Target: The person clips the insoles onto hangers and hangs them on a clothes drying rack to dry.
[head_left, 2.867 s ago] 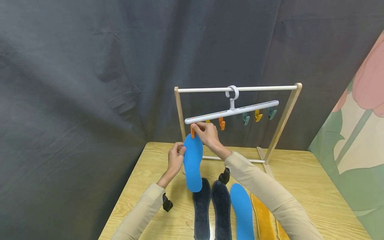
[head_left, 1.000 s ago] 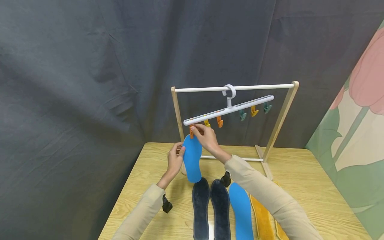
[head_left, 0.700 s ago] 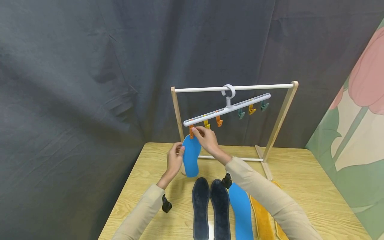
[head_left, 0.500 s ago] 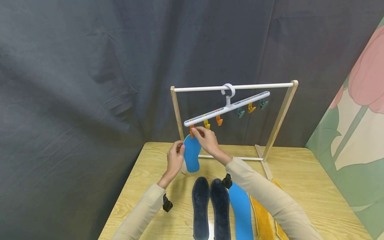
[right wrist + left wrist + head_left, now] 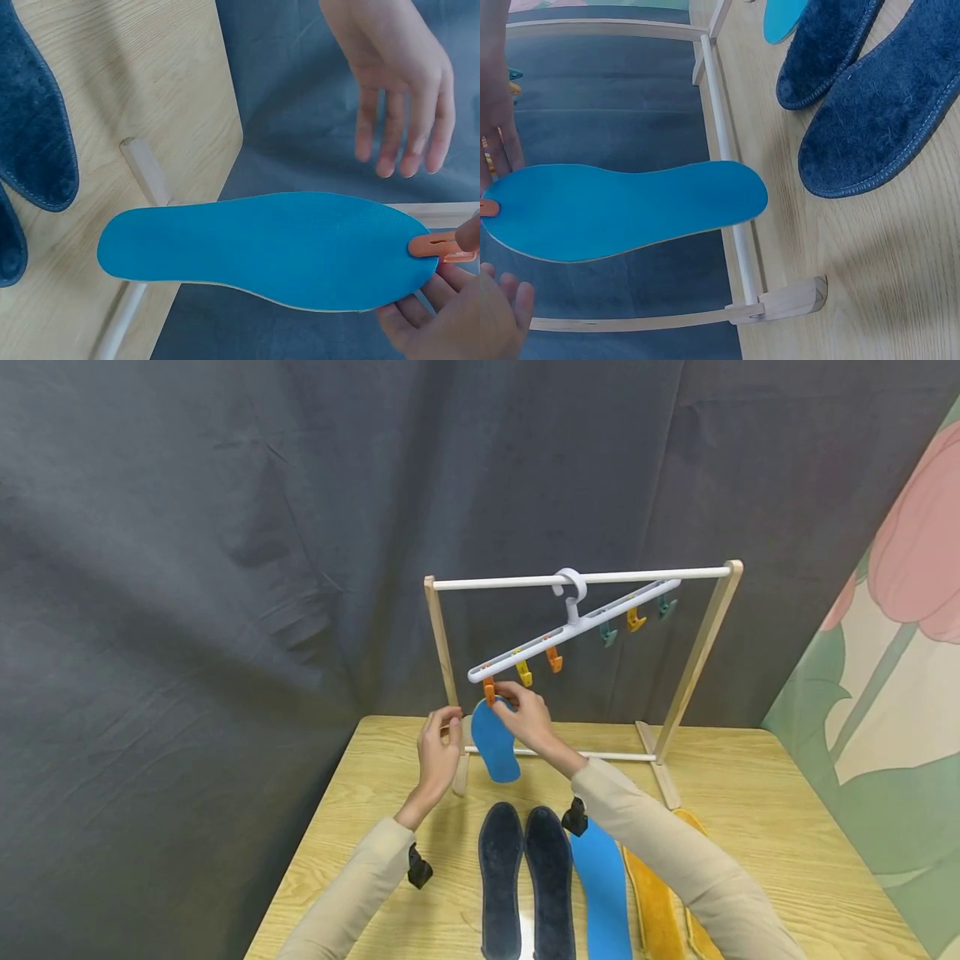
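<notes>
The left hand (image 5: pixel 437 752) has just released the blue insole (image 5: pixel 497 745); its fingers are loose and hold nothing. The right hand (image 5: pixel 525 720) is at the orange clip (image 5: pixel 489 692); whether it grips, I cannot tell well. The insole hangs between both hands, just below the head view's centre, so probably the clip carries it now. The hanger (image 5: pixel 540 645) tilts more, its left end lower.

No readable text, labels, brands, numbers or signs.
</notes>
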`<state>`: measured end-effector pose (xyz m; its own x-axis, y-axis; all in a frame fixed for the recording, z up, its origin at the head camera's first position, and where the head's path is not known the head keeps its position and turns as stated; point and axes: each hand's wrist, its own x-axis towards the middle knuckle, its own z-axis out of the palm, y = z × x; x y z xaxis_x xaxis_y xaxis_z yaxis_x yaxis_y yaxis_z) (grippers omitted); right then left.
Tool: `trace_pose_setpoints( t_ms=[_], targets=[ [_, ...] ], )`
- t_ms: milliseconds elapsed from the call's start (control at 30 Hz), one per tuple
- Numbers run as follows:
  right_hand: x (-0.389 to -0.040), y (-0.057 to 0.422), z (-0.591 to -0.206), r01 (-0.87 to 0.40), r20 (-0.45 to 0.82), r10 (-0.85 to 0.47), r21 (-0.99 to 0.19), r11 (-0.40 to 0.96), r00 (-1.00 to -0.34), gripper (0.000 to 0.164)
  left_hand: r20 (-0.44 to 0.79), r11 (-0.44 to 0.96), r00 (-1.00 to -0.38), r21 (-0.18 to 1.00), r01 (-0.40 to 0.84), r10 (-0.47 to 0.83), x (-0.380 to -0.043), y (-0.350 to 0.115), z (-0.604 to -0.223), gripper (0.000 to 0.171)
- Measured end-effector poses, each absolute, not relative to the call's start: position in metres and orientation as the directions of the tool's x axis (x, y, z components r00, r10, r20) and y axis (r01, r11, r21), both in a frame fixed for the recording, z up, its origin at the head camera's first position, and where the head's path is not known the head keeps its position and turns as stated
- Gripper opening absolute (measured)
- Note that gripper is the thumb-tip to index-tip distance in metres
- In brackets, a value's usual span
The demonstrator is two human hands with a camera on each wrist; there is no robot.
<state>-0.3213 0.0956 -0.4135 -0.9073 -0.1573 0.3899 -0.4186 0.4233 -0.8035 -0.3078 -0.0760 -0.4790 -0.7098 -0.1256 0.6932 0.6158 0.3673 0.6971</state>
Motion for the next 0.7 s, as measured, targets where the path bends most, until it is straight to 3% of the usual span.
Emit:
trace_pose_setpoints(
  t_ms=[233, 700],
  targets=[
    [-0.319, 0.104, -0.420, -0.406, 0.377, -0.158, -0.790, 0.458, -0.912, 0.037, 0.751, 0.380, -0.651, 0.636, 0.672, -0.107, -0.308, -0.071, -0.476, 0.016],
    [-0.317, 0.115, -0.440, -0.380, 0.347, -0.158, -0.815, 0.437, -0.925, 0.038, 0.750, 0.317, -0.656, 0.646, 0.695, -0.089, -0.308, -0.062, -0.469, 0.016]
  ],
)
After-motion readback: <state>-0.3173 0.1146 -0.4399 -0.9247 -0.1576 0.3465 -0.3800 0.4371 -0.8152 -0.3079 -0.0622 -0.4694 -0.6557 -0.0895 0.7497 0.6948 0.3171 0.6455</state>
